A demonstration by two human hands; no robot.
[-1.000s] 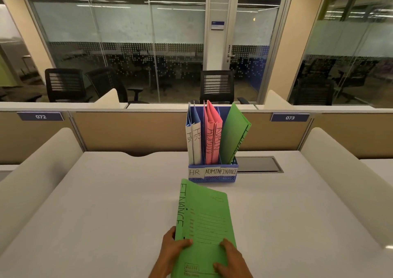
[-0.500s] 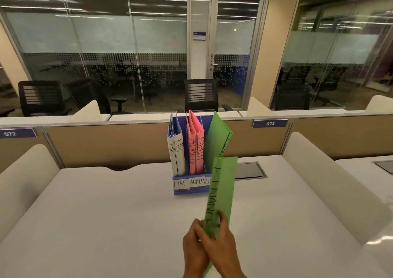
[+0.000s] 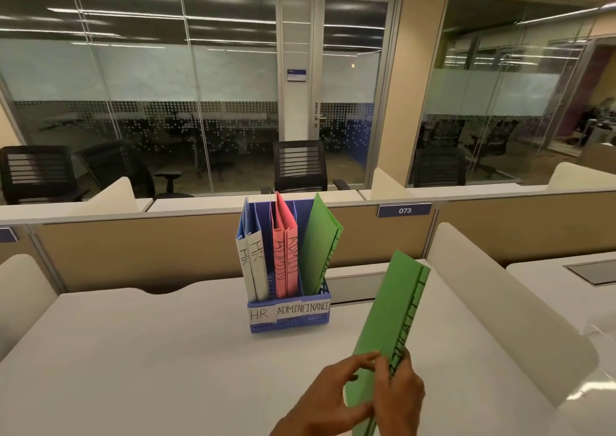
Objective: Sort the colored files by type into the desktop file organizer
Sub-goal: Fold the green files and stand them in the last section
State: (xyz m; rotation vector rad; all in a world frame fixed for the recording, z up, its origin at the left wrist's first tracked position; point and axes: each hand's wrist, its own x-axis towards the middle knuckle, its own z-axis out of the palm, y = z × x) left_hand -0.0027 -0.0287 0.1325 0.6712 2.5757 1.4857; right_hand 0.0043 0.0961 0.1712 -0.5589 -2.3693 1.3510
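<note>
While both hands grip it, one green paper file folder (image 3: pixel 388 322) stands on edge above the white desk (image 3: pixel 150 362), right of the organizer

Left hand (image 3: pixel 328 402): fingers curled onto the folder's left face, thumb pressed near its lower edge. Right hand (image 3: pixel 398 399): closed around the lettered spine, low down. Folder tilted, top leaning right, well apart from the blue plastic desktop file organizer (image 3: pixel 289 317). Organizer, three compartments labelled HR, ADMIN, FINANCE: two pale blue HR folders (image 3: pixel 251 262) upright at left; two pink ADMIN folders (image 3: pixel 285 255) upright in the middle; one green folder (image 3: pixel 320 238) leaning rightward in the FINANCE slot. Desk number plate "073" (image 3: pixel 404 210) on the beige partition behind
</note>
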